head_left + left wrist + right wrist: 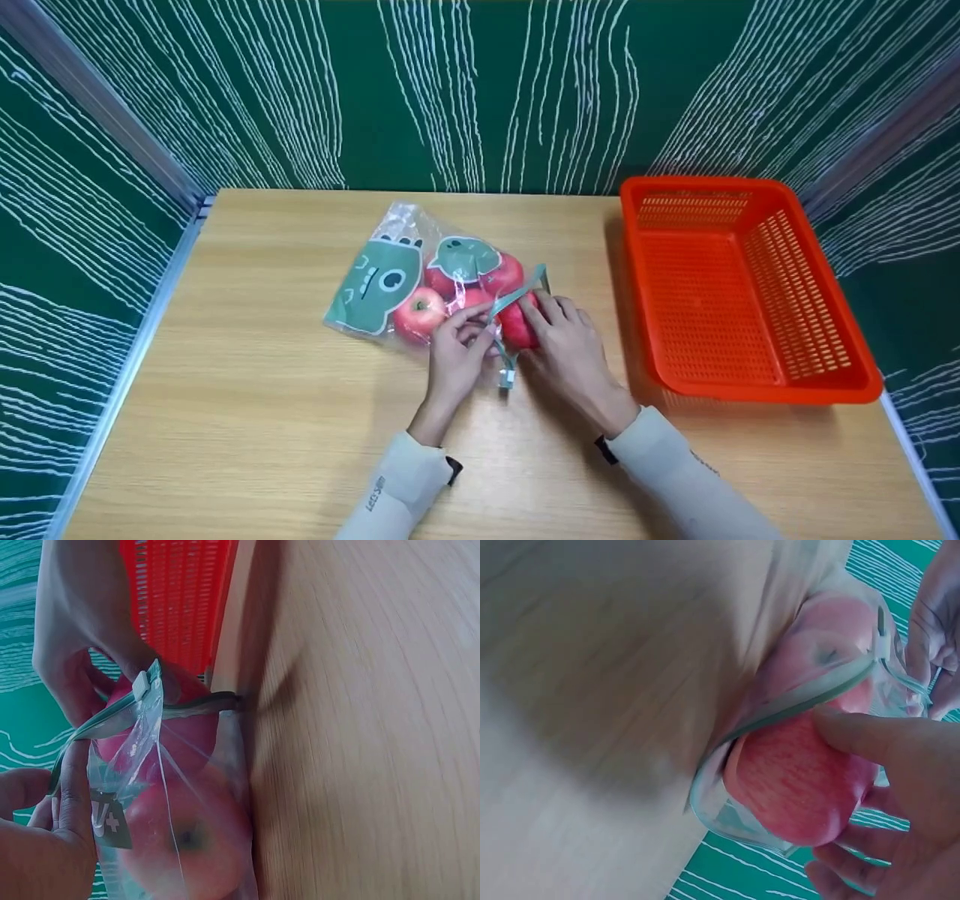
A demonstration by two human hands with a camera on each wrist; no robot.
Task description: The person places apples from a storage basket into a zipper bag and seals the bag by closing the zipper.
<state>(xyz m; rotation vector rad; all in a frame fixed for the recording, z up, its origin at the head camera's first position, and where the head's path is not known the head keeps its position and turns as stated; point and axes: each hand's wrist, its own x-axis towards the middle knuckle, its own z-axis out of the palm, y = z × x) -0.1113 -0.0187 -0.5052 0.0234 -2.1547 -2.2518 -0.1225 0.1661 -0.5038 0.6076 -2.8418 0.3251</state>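
Note:
A clear zip bag (379,281) printed with green cartoon figures lies on the table with several red apples (417,313) inside. Its green-edged mouth faces right and stands open, and a white slider (140,685) sits on the zip strip. My left hand (457,356) pinches the edge of the mouth between thumb and fingers. At the opening, my right hand (574,349) grips a red apple (799,780), thumb on one side and fingers on the other. That apple sits partly within the bag's mouth; part of it is behind the zip strip.
An orange-red plastic basket (750,393) with slotted walls stands on the right of the wooden table (262,405), with no contents visible. Green panels (360,97) with white wavy lines enclose the back and sides.

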